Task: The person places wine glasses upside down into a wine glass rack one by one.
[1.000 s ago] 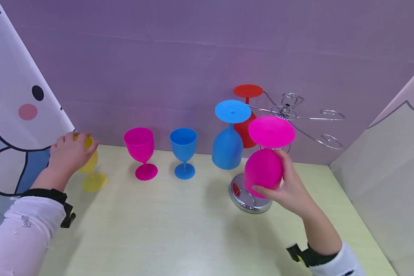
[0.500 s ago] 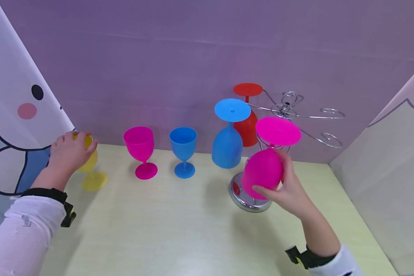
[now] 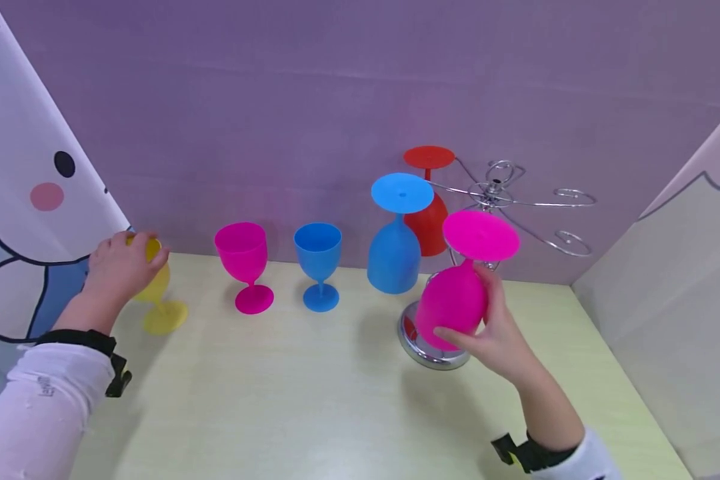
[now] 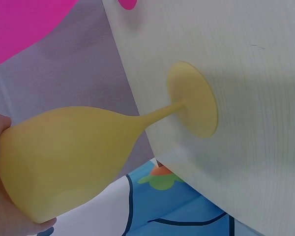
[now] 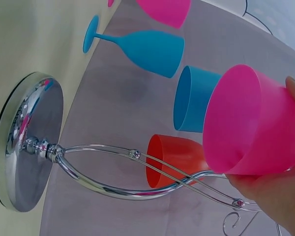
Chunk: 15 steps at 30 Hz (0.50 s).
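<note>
My right hand point(image 3: 495, 323) grips the bowl of a pink goblet point(image 3: 453, 303), held upside down and tilted, foot up, in front of the chrome stemware rack point(image 3: 435, 353). In the right wrist view the pink goblet's open mouth point(image 5: 233, 120) faces the rack's base. My left hand point(image 3: 117, 263) holds a yellow goblet point(image 3: 165, 317) by its rim from above; its foot point(image 4: 194, 101) is at the tabletop in the left wrist view. An upside-down blue goblet point(image 3: 395, 257) and a red goblet point(image 3: 430, 158) hang from the rack's wire arms.
Between my hands, a second pink goblet point(image 3: 242, 250) and a second blue goblet point(image 3: 318, 247) stand upright on the pale table point(image 3: 264, 400). Curled wire arms point(image 3: 570, 243) stick out on the rack's right. A purple backdrop point(image 3: 312, 133) rises behind the table.
The pink goblet in my right hand has tilted: its foot has shifted right and a little toward me, its bowl slightly left. My left hand and the yellow goblet stay put.
</note>
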### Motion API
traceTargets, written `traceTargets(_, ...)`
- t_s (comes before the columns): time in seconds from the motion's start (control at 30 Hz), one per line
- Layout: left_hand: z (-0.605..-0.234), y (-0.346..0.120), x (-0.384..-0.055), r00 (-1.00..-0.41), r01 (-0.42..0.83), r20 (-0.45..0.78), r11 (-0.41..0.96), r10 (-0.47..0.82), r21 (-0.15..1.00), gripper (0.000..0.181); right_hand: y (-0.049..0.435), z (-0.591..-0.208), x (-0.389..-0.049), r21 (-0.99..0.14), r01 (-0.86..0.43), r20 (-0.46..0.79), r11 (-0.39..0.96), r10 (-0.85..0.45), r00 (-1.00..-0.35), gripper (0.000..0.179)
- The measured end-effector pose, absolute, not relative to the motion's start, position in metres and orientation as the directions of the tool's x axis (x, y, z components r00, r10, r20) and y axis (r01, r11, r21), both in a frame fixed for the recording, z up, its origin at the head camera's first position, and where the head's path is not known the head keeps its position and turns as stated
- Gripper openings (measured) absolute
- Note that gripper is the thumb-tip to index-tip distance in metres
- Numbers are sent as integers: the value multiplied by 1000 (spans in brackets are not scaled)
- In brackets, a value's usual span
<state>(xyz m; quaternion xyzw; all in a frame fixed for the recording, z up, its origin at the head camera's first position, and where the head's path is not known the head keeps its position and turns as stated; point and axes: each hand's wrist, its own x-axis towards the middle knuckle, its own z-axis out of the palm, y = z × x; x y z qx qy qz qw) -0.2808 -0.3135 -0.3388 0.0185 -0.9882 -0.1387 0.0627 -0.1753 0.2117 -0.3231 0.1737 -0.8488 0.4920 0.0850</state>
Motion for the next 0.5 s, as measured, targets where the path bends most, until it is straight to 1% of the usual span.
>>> traceTargets(0.37,-342,-313,-281,-990,-19,128,964,-55,267,56,210,-329,-177,-811,-367,300,455,-215,-929,100)
traceTargets(0.5,-341,-313,-281,-989,-14,135,963,-52,268,56,211,-332,-178,-806,-382,310,452,-226,-923,100)
